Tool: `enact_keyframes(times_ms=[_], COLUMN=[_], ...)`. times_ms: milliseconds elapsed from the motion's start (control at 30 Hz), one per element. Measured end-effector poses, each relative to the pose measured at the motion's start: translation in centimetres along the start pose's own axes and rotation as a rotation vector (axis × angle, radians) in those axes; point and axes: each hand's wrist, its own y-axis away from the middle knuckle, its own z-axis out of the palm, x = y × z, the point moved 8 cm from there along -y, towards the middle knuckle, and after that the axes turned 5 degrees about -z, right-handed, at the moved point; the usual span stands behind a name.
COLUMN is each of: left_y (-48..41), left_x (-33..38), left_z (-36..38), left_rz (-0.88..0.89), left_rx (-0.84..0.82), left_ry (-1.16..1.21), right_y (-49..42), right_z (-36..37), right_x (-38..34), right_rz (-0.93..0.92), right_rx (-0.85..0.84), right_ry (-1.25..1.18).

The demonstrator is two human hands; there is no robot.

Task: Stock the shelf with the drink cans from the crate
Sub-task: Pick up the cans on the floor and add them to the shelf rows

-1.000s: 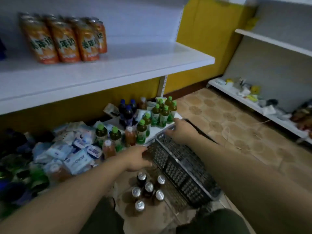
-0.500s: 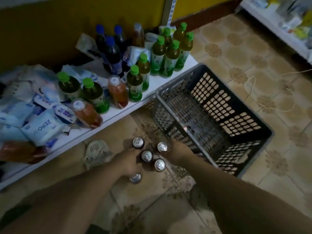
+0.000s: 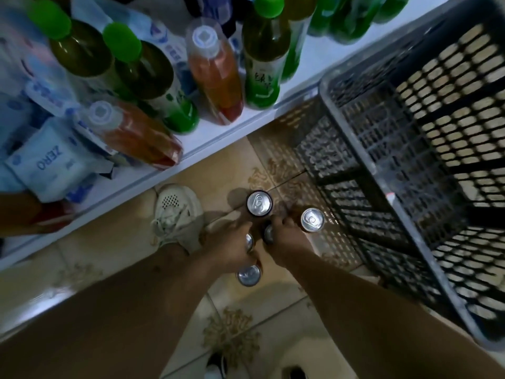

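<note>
Several drink cans stand upright on the tiled floor beside the grey plastic crate (image 3: 344, 86). One can (image 3: 259, 202) is farthest from me, another can (image 3: 312, 220) stands to the right near the crate, and a third can (image 3: 248, 275) is nearest me. My left hand (image 3: 228, 247) grips a can (image 3: 249, 241) in the middle of the group. My right hand (image 3: 287, 239) grips the can (image 3: 268, 233) beside it. Both held cans are mostly hidden by my fingers. The crate holds no cans that I can see.
The low white shelf (image 3: 218, 140) at left carries green-capped bottles (image 3: 153, 77), orange drink bottles (image 3: 216, 72) and blue-white packets (image 3: 52, 160). A pale shoe (image 3: 176, 214) rests on the floor under the shelf edge. Patterned tiles (image 3: 232, 335) lie below my arms.
The camera has dropped closer to the floor. Both hands have closed round the two middle cans; a second ago they held the crate's rim.
</note>
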Motion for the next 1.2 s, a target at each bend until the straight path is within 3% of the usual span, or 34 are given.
enact_keyframes(times_ms=[100,300,400,633,767,867,967,1200], left_y=[0.4,5.2,9.3,23.0,32.1,38.6,44.2,52.7], left_x=[-0.3,3.4,6.2,13.2,16.1,17.0,16.1,8.4], left_z=[-0.6,-4.3,-6.6,-15.5,-21.8,-25.6,-29.1,-35.1], left_rz=[-0.003,0.021,0.092,0.335,0.443,0.489,0.525,0.394], left_rx=[0.004,0.001,0.021,0.259,0.440,0.607,0.753,0.837], left_ry=[0.028,0.093,0.258,0.570,0.632,0.653,0.672,0.548], right_y=[0.5,8.4,13.6,25.5,31.7,35.8,39.3,44.4], right_z=[-0.9,-8.9,-14.0,-25.2,-31.2,-34.5,-36.3,-36.8], right_x=[-0.6,-2.6,-4.4,-10.1,-15.7,-20.3,-25.9,-39.7], right_rz=[0.009,-0.058,-0.101,-0.253,-0.436,-0.571,-0.672,-0.871], right_rx=[0.039,0.278,0.428,0.758,0.819,0.856,0.810,0.742], right_ry=[-0.043,-0.230,-0.361,-0.829,-1.043,-1.042,-0.888,-0.628])
